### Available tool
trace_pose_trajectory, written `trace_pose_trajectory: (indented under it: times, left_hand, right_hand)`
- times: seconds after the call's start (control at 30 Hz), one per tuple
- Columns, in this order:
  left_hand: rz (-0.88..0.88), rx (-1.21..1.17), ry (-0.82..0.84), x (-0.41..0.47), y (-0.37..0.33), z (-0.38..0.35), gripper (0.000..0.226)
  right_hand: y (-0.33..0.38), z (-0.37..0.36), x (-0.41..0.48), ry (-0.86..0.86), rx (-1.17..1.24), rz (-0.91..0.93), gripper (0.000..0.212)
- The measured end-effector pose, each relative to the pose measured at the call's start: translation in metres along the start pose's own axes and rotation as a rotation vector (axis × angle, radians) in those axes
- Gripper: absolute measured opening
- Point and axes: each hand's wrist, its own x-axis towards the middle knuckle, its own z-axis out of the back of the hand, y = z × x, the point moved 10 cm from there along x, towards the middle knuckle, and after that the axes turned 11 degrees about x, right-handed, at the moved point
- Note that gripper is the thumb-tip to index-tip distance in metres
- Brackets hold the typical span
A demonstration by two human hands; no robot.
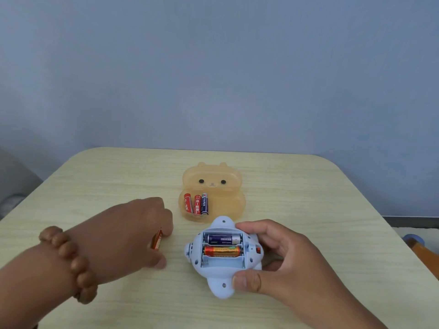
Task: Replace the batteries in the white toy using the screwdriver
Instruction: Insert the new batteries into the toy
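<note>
The white toy lies upside down near the table's front, its battery bay uncovered. A dark blue battery fills the far slot and an orange battery the middle slot; the near slot is bare. My right hand grips the toy's right side, thumb on its near lobe. My left hand, with a bead bracelet on the wrist, holds another orange battery just left of the toy. No screwdriver or bay cover is in view.
A translucent orange bear-shaped box stands open behind the toy, holding two red batteries and a blue one. The pale wood table has rounded far corners against a blue-grey wall. A brown object shows beyond the right edge.
</note>
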Motion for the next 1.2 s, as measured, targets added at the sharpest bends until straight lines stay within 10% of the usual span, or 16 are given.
trace_pose_trajectory:
  times: [0.43, 1.2]
  left_hand:
    - [-0.099, -0.874, -0.021, -0.006, -0.033, 0.039, 0.032]
    - [-0.212, -0.551, -0.476, -0.016, -0.066, 0.056, 0.021]
  right_hand:
    - [-0.001, 0.000, 0.000, 0.008, 0.025, 0.022, 0.059]
    - [-0.001, 0.000, -0.001, 0.003, 0.030, -0.006, 0.060]
